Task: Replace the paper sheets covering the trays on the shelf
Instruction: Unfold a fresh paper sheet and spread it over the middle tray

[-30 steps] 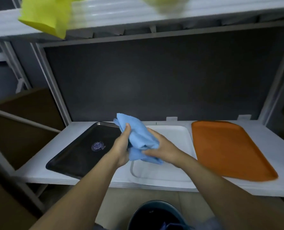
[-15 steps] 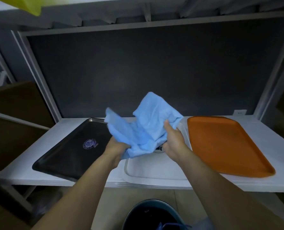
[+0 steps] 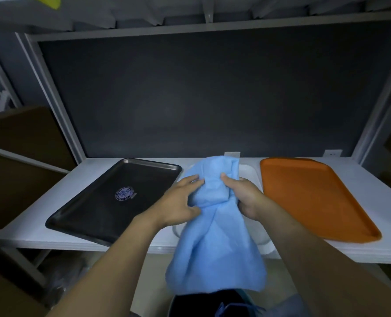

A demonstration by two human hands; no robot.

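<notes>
Blue sheet went from bunched above the white tray to hanging past the shelf's front edge, over the bin. Left hand and right hand both gripped its top. Old sheet was off, probably headed for the bin.

Dim light; a dark grey back panel within a white metal shelf frame, brown cardboard boxes left, beige floor below

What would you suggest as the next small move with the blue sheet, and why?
Probably draw both hands apart to open the blue sheet: the left hand and right hand hold it bunched above the white tray, its lower end hanging past the shelf edge.
</notes>
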